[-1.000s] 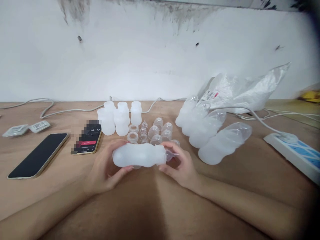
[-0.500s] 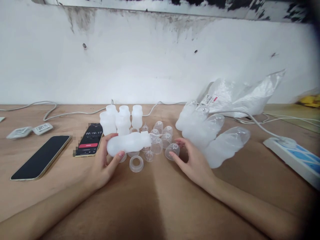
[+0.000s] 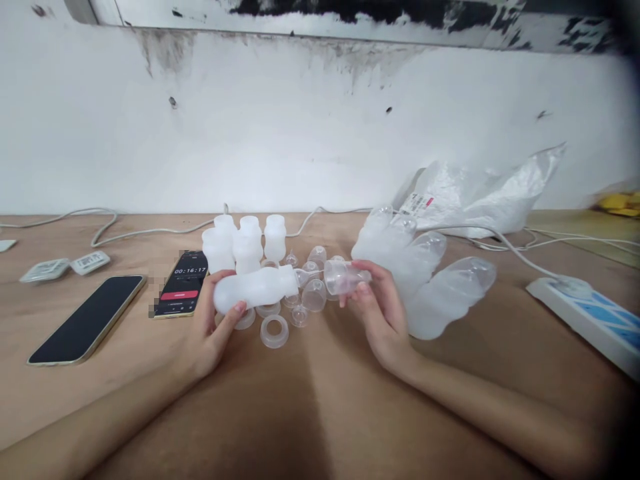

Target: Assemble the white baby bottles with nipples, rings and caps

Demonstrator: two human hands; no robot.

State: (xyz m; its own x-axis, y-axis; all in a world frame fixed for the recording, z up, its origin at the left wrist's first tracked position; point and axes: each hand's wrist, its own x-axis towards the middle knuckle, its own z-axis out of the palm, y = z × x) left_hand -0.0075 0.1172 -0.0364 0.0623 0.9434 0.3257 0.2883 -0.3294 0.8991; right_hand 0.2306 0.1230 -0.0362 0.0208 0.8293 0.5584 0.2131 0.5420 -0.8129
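Observation:
My left hand (image 3: 213,330) grips a frosted white plastic bottle (image 3: 255,289) held on its side, neck pointing right with a small clear nipple at its tip. My right hand (image 3: 380,307) holds a clear plastic cap (image 3: 340,277) just right of that tip, its open end facing the bottle. Below and between my hands lie loose clear caps (image 3: 314,295), small nipples (image 3: 299,315) and collar rings (image 3: 275,331) on the wooden table (image 3: 320,400).
Several upright white bottles (image 3: 245,241) stand behind the parts. Capped bottles (image 3: 440,290) lie in a row at the right, before a plastic bag (image 3: 480,190). Two phones (image 3: 87,320) (image 3: 183,283) lie at the left, a power strip (image 3: 590,313) and cables at the right.
My right hand has picked a clear cap off the table and lifted it to the bottle's tip. My left hand has kept the bottle almost still.

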